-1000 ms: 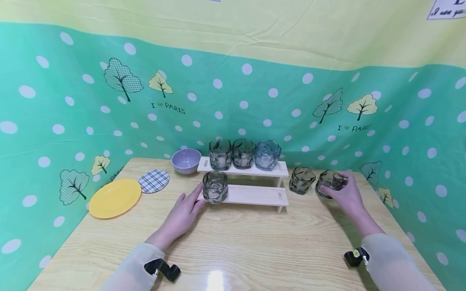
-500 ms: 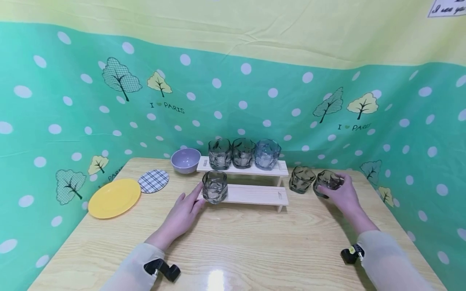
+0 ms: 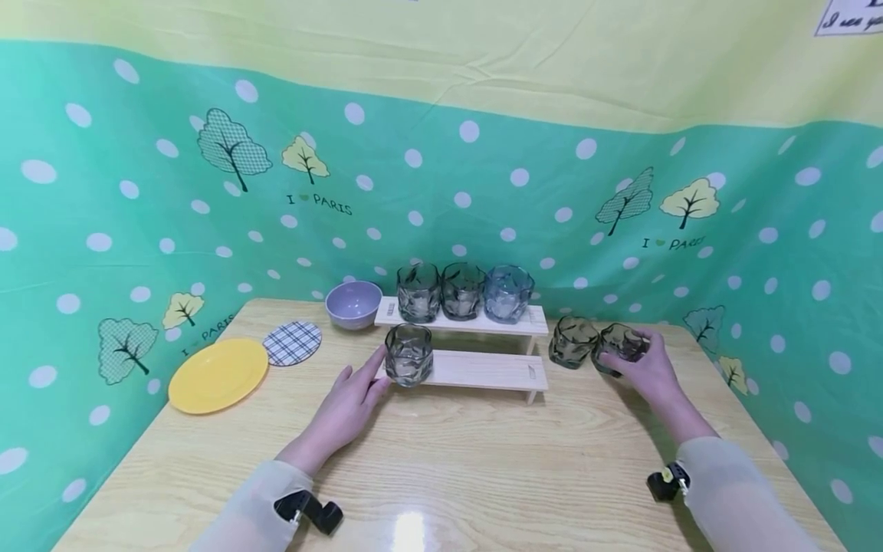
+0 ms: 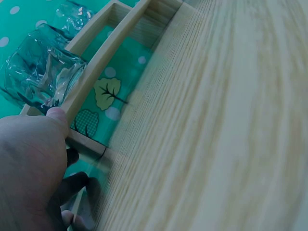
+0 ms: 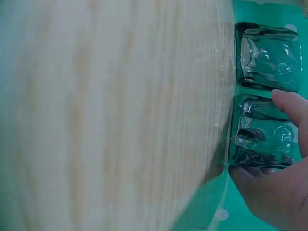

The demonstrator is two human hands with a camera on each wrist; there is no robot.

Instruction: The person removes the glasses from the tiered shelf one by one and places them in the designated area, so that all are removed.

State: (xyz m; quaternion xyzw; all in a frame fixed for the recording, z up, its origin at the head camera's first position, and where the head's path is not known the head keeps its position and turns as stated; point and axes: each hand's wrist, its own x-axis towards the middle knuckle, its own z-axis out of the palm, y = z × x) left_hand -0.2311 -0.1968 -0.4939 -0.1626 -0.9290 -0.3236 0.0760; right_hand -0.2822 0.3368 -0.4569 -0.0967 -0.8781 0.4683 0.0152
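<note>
At the right of the table, my right hand (image 3: pixel 651 368) holds a smoky grey drinking glass (image 3: pixel 612 345) between thumb and fingers. Its base is at the tabletop. Close on its left stands a matching glass (image 3: pixel 574 343); in the right wrist view a narrow gap shows between the held glass (image 5: pixel 262 130) and its neighbour (image 5: pixel 269 57). My left hand (image 3: pixel 348 410) is at the left end of the lower wooden shelf (image 3: pixel 483 370), beside a clear grey glass (image 3: pixel 408 356) standing there. In the left wrist view the thumb (image 4: pixel 57 115) touches the shelf edge by that glass's base.
Three glasses stand in a row on the upper shelf (image 3: pixel 476 325), the rightmost a bluish glass (image 3: pixel 508 295). Left of it are a purple bowl (image 3: pixel 353 305), a checked round mat (image 3: pixel 293 343) and a yellow plate (image 3: pixel 218 376). A green dotted cloth (image 3: pixel 469 207) hangs behind.
My right hand has moved its glass slightly left, closer to the neighbouring glass. The left hand stays in place by the lower shelf.
</note>
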